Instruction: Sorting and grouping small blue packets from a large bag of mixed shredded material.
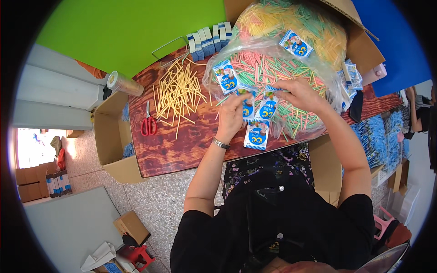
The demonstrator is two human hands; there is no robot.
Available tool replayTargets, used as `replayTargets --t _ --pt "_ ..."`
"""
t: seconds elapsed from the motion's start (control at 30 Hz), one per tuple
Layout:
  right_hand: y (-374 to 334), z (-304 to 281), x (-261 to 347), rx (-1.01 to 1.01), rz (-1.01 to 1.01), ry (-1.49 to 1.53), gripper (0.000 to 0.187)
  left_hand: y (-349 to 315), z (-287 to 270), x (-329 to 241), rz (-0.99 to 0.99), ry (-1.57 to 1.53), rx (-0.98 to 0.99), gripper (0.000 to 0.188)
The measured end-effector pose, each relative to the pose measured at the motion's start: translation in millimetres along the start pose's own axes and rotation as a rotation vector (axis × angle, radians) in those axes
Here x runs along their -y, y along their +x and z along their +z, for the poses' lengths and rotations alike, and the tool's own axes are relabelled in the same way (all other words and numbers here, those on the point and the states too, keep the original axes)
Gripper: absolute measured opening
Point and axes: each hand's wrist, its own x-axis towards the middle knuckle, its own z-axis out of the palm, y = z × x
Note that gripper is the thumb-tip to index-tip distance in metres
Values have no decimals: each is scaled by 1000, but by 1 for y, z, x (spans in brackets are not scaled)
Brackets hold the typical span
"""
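Note:
Small blue-and-white printed packets lie in front of the open plastic bag (334, 93) of short pink, green and yellow sticks. My left hand (231, 117) has its fingers closed on the edge of one packet (247, 108). Just to its right, my right hand (299, 95) pinches the top of another packet (266, 105). A further packet (257, 135) lies nearest me at the table's front edge. Beyond my left hand, one more packet (226, 77) rests against the bag, and another (296, 43) sits on top of the bag.
Yellow sticks (180, 93) are heaped on the red-brown table (173, 152), with red-handled scissors (149, 123) beside them. Blue-and-white bundles (205, 42) stand at the back. A clear cylinder (124, 84) lies by an open cardboard box (105, 132) at left. Blue packs (380, 136) fill the right side.

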Motion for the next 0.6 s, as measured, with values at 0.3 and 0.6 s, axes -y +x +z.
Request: replayTargets --t 0.3,0.6 --pt "-6 22 18 -150 -147 -9 17 -13 23 -11 -74 -212 189 25" --pt "14 -9 -78 -120 353 67 26 -16 33 -9 -311 -563 -12 18"
